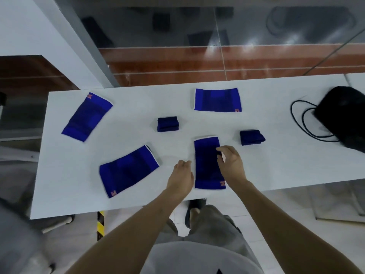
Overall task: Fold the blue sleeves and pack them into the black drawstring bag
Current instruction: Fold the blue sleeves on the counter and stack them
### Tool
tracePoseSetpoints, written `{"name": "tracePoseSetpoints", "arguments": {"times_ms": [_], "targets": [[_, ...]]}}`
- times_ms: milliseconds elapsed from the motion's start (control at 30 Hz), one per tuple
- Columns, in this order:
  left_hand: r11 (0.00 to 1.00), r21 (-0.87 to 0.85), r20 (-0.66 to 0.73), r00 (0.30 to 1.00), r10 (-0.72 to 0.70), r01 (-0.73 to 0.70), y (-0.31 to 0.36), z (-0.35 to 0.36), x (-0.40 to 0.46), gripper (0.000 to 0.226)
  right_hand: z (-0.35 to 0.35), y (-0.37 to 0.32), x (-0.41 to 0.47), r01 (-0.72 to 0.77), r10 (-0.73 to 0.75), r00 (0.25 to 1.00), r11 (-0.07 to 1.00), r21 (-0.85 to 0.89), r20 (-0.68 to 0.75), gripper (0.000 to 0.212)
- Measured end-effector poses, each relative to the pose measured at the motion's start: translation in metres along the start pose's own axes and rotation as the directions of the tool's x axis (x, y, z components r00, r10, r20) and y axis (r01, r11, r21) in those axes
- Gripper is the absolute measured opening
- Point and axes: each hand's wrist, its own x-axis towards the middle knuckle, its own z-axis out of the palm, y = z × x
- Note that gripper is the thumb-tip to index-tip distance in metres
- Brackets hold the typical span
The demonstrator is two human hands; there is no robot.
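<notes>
Four blue sleeves still lie flat on the white table (177, 200), and two small folded bundles (168, 124) sit past them. One flat sleeve (207, 163) lies near the front edge, between the two hands. The left hand (182, 176) hovers beside it with loosely curled fingers, holding nothing. The right hand (231, 164) is loose over its right edge; I cannot tell if it pinches the cloth. The black drawstring bag (343, 115) waits far right. A crooked fold could spring open, and the sleeve might slide off the near edge.
</notes>
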Motion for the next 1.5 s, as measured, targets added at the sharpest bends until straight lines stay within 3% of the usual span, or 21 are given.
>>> {"name": "tracePoseSetpoints", "arguments": {"times_ms": [200,433,667,767,867,967,1067,1167,1233,1400,1500], "targets": [[0.981,-0.099,-0.020,0.986,-0.168,0.165,0.017,0.024,-0.002,0.044,-0.002,0.031,-0.001,-0.103,0.101,0.977,0.995,-0.001,0.187,0.034],[0.954,-0.203,-0.042,0.971,-0.236,0.223,0.044,0.041,-0.006,0.053,-0.001,0.045,-0.003,-0.070,0.059,0.973,0.997,0.038,0.224,0.037],[0.831,-0.474,-0.067,0.930,-0.362,0.289,0.064,0.046,-0.009,0.050,-0.006,0.051,0.006,-0.093,0.070,0.952,0.994,0.062,0.298,0.037],[0.828,-0.488,-0.086,0.929,-0.360,0.276,0.066,0.041,-0.011,0.046,-0.011,0.048,0.010,-0.013,-0.004,0.953,0.998,0.053,0.302,0.039],[0.895,-0.389,-0.158,0.941,-0.298,0.218,0.065,0.031,-0.013,0.040,-0.017,0.034,0.018,0.246,-0.230,0.946,0.968,-0.047,0.228,0.042],[0.946,-0.288,-0.210,0.954,-0.216,0.151,0.059,0.018,-0.013,0.039,-0.018,0.007,0.031,0.572,-0.536,0.812,0.809,-0.135,0.229,0.040],[0.958,-0.236,-0.250,0.942,-0.223,0.164,0.048,0.006,-0.015,0.036,-0.012,-0.020,0.041,0.723,-0.635,0.672,0.675,-0.151,0.381,0.033],[0.939,-0.274,-0.283,0.916,-0.283,0.206,0.032,-0.005,-0.019,0.030,-0.002,-0.043,0.043,0.765,-0.596,0.598,0.624,-0.160,0.536,0.019],[0.922,-0.306,-0.301,0.895,-0.328,0.235,0.018,-0.011,-0.023,0.026,0.004,-0.057,0.041,0.762,-0.561,0.592,0.624,-0.174,0.578,0.018],[0.851,-0.418,-0.399,0.777,-0.487,0.319,-0.027,-0.030,-0.041,0.027,0.013,-0.082,0.036,0.645,-0.444,0.658,0.749,-0.151,0.609,0.020],[0.800,-0.400,-0.406,0.697,-0.592,0.447,-0.059,-0.041,-0.051,0.038,0.015,-0.093,0.035,0.605,-0.447,0.713,0.782,-0.151,0.540,0.020]]}}
